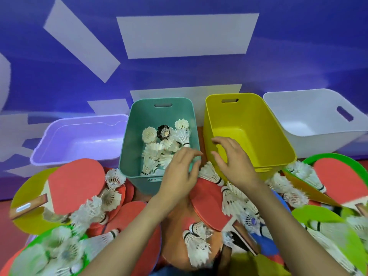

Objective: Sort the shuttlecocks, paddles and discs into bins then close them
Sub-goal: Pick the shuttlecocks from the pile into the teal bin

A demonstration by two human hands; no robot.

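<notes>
A teal bin (137, 124) holds several white shuttlecocks (157, 150) and one dark one (163, 131). Right of it stands a yellow bin (258, 128) with nothing inside. My left hand (179, 174) hovers over the teal bin's near right corner, fingers relaxed, holding nothing. My right hand (233, 158) is spread over the yellow bin's near left rim, also holding nothing. Below the hands lies a heap of red paddles (75, 184), loose shuttlecocks (211, 173) and coloured discs (27, 196).
A lilac bin (79, 138) with nothing in it stands at the left, and a white bin (310, 116) likewise at the right. A green disc (338, 156) and another paddle (342, 182) lie at the far right. A blue and white wall rises behind the bins.
</notes>
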